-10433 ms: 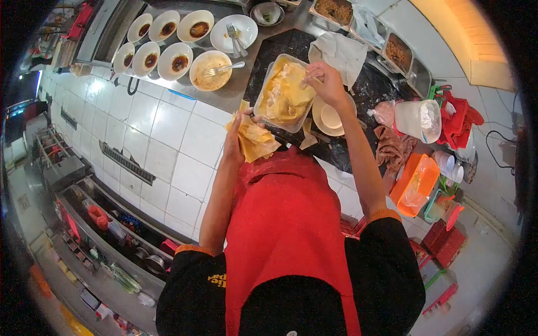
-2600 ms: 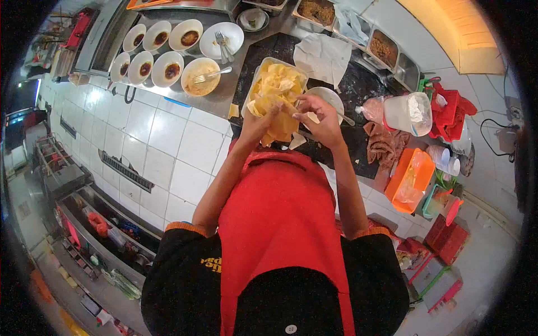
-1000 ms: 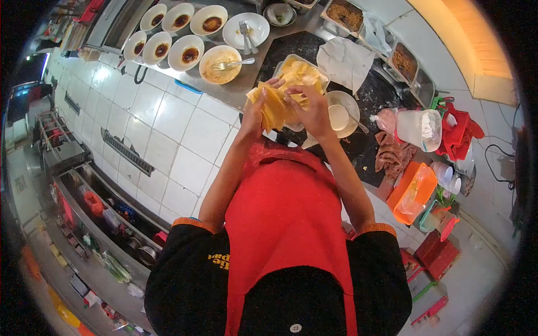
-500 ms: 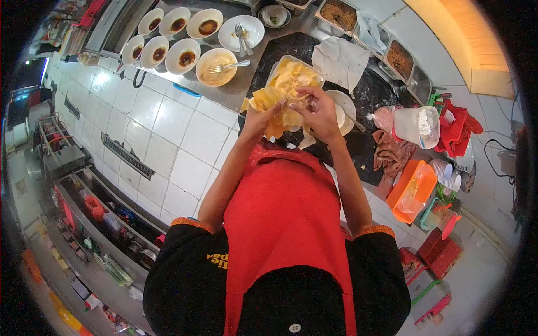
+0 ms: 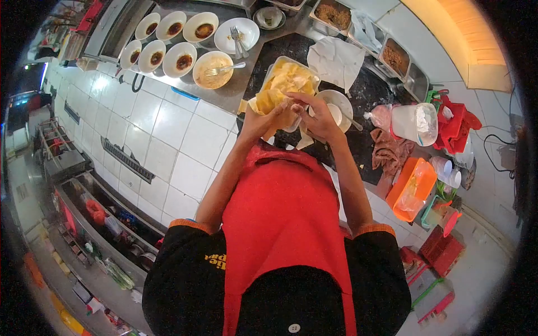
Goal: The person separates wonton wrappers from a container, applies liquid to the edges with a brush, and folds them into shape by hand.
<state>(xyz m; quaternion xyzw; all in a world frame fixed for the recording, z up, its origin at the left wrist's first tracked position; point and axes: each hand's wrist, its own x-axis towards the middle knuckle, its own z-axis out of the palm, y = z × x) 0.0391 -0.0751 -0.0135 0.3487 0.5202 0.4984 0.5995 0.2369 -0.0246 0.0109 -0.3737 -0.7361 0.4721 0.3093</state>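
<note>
My left hand (image 5: pixel 261 123) is closed around several thin yellow wonton wrappers (image 5: pixel 269 101), whose corners fan out above the fingers. My right hand (image 5: pixel 320 119) meets it at the fingertips, pinching the edge of a wrapper; the fingers partly hide that spot. Just beyond the hands, a clear tray (image 5: pixel 318 84) is heaped with folded yellow wontons (image 5: pixel 295 77). To the right of my right hand is a white bowl (image 5: pixel 346 99) with pale contents and a spoon (image 5: pixel 355 124). A loose wrapper piece (image 5: pixel 305 139) hangs or lies below my right wrist.
White bowls with dark sauce (image 5: pixel 179 60) line the steel counter at left, near a plate (image 5: pixel 252 35) with forks and a used bowl (image 5: pixel 214 83). White paper (image 5: pixel 336 59), a brown cloth (image 5: pixel 389 150), a flour container (image 5: pixel 412 123) and an orange basket (image 5: pixel 409 189) are rightward.
My right fingers have closed in toward my left hand and curled more over the wrapper. The whole view has shifted slightly; the surrounding dishes stay put.
</note>
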